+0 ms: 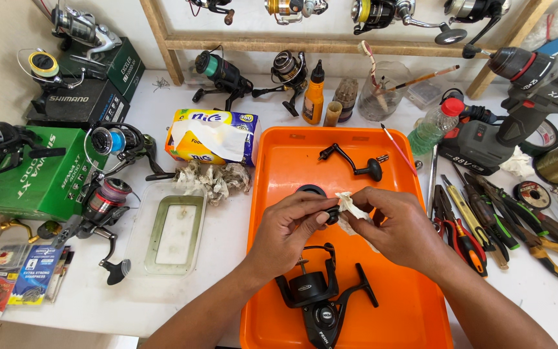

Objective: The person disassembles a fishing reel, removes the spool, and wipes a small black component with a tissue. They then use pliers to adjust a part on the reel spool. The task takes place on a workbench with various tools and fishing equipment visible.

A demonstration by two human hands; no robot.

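Two hands are meeting over the orange tray (279,161), left hand (289,229) pinching a small black part (332,214), right hand (398,226) gripping a tissue scrap (350,205), and that part is risking slipping from greasy fingertips.

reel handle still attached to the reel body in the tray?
No. The black crank handle lies loose at the back of the orange tray, apart from the reel body at the front.

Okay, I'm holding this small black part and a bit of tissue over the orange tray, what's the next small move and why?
Probably rub the tissue in your right hand around the small black part pinched in your left hand. The two already touch, and the stripped reel body lies on the orange tray below.
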